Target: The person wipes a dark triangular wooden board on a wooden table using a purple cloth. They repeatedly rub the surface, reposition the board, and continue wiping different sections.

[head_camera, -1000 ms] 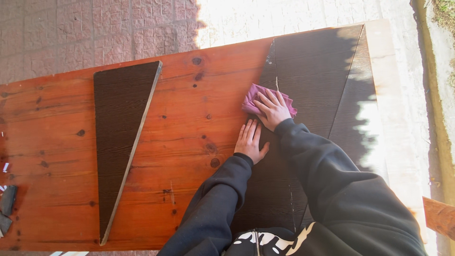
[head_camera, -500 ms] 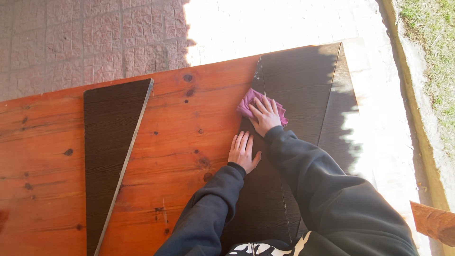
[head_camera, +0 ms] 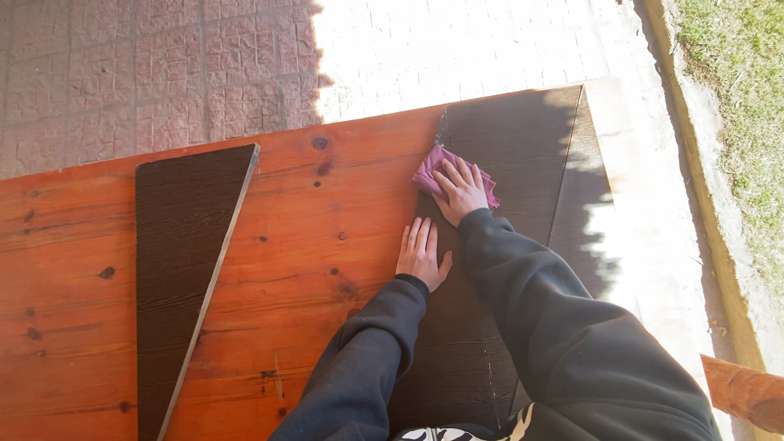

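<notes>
A person in a dark sweatshirt leans over a reddish wooden desk [head_camera: 310, 245] set on paving. The right hand [head_camera: 460, 189] presses flat, fingers spread, on a crumpled pink cloth [head_camera: 433, 167] at the upper left edge of a dark wood-grain panel [head_camera: 514, 147]. The left hand [head_camera: 420, 255] lies open, palm down, just beside that panel's edge, gripping nothing. A second dark tapered panel [head_camera: 184, 269] rests well apart to the left.

My right hand [head_camera: 460, 193] presses a soft pink cloth [head_camera: 434, 170] on a dark, matt, grainy wooden board [head_camera: 523, 155]; my left hand [head_camera: 420, 253] rests on the glossy, knotty orange-varnished pine table [head_camera: 310, 237].
</notes>
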